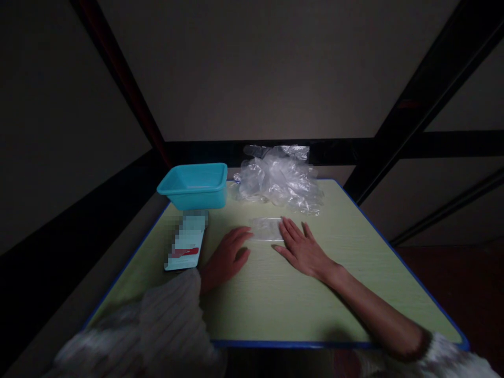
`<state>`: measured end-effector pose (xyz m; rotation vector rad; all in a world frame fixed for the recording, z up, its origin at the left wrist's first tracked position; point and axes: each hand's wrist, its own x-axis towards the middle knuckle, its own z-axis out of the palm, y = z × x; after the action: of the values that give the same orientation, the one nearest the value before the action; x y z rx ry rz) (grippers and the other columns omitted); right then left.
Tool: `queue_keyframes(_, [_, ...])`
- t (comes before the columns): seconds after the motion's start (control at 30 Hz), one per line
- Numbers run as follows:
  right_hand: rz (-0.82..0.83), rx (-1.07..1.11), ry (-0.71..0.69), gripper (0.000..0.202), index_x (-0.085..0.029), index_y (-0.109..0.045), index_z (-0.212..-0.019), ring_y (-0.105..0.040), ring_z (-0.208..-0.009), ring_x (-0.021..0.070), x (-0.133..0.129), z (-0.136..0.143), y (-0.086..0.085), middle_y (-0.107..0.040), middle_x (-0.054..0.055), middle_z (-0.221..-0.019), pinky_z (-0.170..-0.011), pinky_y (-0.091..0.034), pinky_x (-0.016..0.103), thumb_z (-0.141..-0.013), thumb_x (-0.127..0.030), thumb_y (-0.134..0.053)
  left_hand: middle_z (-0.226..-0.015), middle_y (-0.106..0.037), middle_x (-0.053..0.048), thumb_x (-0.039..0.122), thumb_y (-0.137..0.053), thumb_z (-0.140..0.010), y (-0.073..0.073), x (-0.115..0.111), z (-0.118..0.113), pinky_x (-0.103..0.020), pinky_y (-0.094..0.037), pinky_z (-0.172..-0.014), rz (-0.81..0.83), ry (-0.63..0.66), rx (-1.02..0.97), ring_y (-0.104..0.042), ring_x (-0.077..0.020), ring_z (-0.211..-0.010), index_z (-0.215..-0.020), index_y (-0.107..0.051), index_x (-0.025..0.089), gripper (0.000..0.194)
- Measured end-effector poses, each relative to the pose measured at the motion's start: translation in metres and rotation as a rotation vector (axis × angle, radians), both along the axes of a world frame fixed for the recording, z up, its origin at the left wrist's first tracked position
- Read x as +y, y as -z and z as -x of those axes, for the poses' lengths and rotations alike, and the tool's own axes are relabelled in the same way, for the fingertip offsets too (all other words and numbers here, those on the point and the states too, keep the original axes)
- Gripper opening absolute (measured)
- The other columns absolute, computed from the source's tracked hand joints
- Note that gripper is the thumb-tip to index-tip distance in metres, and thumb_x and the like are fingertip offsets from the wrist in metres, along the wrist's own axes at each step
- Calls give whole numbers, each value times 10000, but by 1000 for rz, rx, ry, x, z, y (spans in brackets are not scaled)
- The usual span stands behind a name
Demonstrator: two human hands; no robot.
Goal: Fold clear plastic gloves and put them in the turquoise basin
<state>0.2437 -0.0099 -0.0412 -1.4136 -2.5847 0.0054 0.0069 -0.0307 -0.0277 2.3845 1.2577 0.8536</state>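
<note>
A small clear plastic bag (265, 229) lies flat on the table between my hands. My right hand (301, 247) rests palm down on its right end, fingers spread. At the bag's left end is my left hand (229, 254), its fingers stretched out and the thumb apart; the fingertips reach the bag's edge, and I cannot tell whether they press on it. Behind the bag sits a loose heap of crumpled clear plastic bags (281, 178).
A turquoise plastic basin (197, 198) stands at the back left. In front of it lies a phone (187, 241) with a lit, partly blurred screen. The pale green table (271, 310) has a blue edge, with a wall (268, 73) behind.
</note>
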Motion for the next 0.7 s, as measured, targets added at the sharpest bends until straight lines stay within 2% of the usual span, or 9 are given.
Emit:
queue_keyframes(0.2, [32,-13,-16,707,-110,-264,-1420,-217,-1355,308,1,-1,-3,-258,207,-1457,-1050,-190,588,-910,-594,-186,-1258,-502,-113,124,-449,-821,2,1,1,-428,-361,-1026,5,3,-27,-447,-234,-1182,-1170,-507,179,359])
queue_keyframes(0.4, [68,-35,-73,692,-115,-278,-1414,-211,-1357,304,0,-4,-9,-249,196,-1462,-1049,-196,588,-909,-587,-228,-1235,-509,-105,124,-442,-806,4,3,3,-412,-354,-1034,8,-66,-98,-453,-224,-1181,-1132,-510,182,338])
queue_keyframes(0.53, [66,7,-115,628,-102,-324,-1390,-256,-1342,309,1,-7,-15,-268,181,-1461,-1048,-227,571,-924,-520,-280,-1225,-509,-110,135,-436,-801,5,5,4,-417,-353,-1031,22,-106,-139,-457,-226,-1178,-1132,-492,167,337])
queue_keyframes(0.6, [34,79,-74,541,-95,-369,-1363,-338,-1304,300,2,-8,-17,-348,175,-1430,-1042,-271,536,-936,-421,-304,-1218,-514,-104,137,-441,-796,5,6,4,-403,-355,-1029,36,-119,-144,-463,-221,-1175,-1134,-487,168,342])
queue_keyframes(0.7, [-14,212,32,434,-85,-464,-1283,-506,-1156,274,5,-10,-18,-542,176,-1273,-993,-371,457,-908,-274,-353,-1204,-526,-101,140,-448,-791,5,6,4,-381,-360,-1025,42,-128,-146,-474,-218,-1166,-1129,-487,166,341])
